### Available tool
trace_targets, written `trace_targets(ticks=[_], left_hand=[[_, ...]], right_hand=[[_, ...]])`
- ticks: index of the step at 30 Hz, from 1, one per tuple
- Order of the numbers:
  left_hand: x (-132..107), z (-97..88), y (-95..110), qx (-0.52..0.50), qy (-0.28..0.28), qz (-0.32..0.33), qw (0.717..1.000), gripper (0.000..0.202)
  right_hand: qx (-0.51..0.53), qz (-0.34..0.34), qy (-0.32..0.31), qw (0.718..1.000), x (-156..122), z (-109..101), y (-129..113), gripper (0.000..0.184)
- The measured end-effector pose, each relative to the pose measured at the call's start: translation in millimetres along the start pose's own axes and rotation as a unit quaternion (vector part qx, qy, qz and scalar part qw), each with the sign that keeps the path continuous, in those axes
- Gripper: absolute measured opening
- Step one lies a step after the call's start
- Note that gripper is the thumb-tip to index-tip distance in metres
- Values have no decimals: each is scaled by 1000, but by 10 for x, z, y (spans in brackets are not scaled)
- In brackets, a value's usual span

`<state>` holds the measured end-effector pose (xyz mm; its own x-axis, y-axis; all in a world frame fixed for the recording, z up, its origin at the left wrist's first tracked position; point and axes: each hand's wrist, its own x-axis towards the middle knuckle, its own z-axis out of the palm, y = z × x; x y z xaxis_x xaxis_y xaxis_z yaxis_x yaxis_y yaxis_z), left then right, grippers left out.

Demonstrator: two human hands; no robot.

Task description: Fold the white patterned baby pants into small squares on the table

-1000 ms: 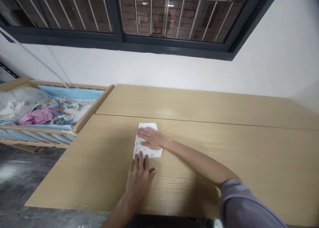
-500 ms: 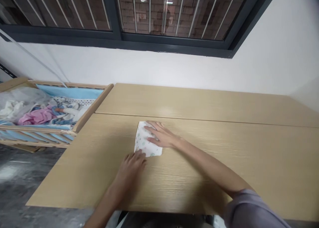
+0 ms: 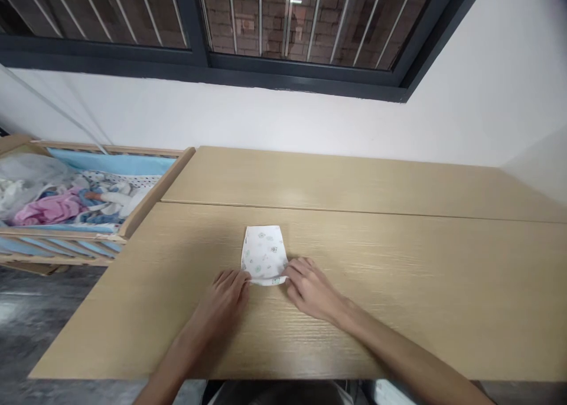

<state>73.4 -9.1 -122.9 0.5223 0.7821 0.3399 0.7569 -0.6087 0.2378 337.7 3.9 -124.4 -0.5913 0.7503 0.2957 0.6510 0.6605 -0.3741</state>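
A small white cloth (image 3: 264,252) with a fine green print lies folded into a rough square on the wooden table. At its near left corner, my left hand (image 3: 228,296) is closed, fingertips pinching the edge. My right hand (image 3: 312,288) pinches the near right corner in the same way. Between the two hands the near edge is slightly raised and curled. The fingertips partly cover both corners.
The light wood table (image 3: 398,263) has a seam across it and meets a white wall below a dark-framed barred window (image 3: 301,74). To the left stands a wooden crib (image 3: 155,195) holding pink clothing (image 3: 51,208) and other fabrics.
My right hand has moved from lying spread on the cloth's upper right down to its near right corner, where it now pinches. The near edge has lifted a little. The view has shifted slightly.
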Motion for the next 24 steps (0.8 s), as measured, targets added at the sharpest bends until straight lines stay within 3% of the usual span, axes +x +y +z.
trace_targets(ticks=[5, 11, 16, 18, 20, 22, 24], left_hand=[[348, -44, -142, 21, 54, -45, 997, 25], [950, 248, -565, 27, 44, -125, 991, 29], [1141, 428, -628, 39, 46, -164, 985, 28], [1094, 455, -520, 40, 66, -171, 982, 32], [1015, 496, -371, 31, 83, -143, 986, 52], [939, 567, -236, 18, 70, -90, 993, 72], [886, 650, -168, 14, 31, -54, 998, 80]], right_hand=[[102, 102, 32, 989, 271, -126, 108, 21], [136, 177, 127, 966, 774, 149, 629, 24], [81, 223, 110, 965, 976, 303, 803, 31], [5, 198, 114, 974, 953, 301, 721, 38], [-67, 115, 101, 986, 902, 304, 596, 45], [-96, 13, 51, 994, 855, 336, 487, 56], [-99, -35, -1, 994, 832, 393, 435, 68]])
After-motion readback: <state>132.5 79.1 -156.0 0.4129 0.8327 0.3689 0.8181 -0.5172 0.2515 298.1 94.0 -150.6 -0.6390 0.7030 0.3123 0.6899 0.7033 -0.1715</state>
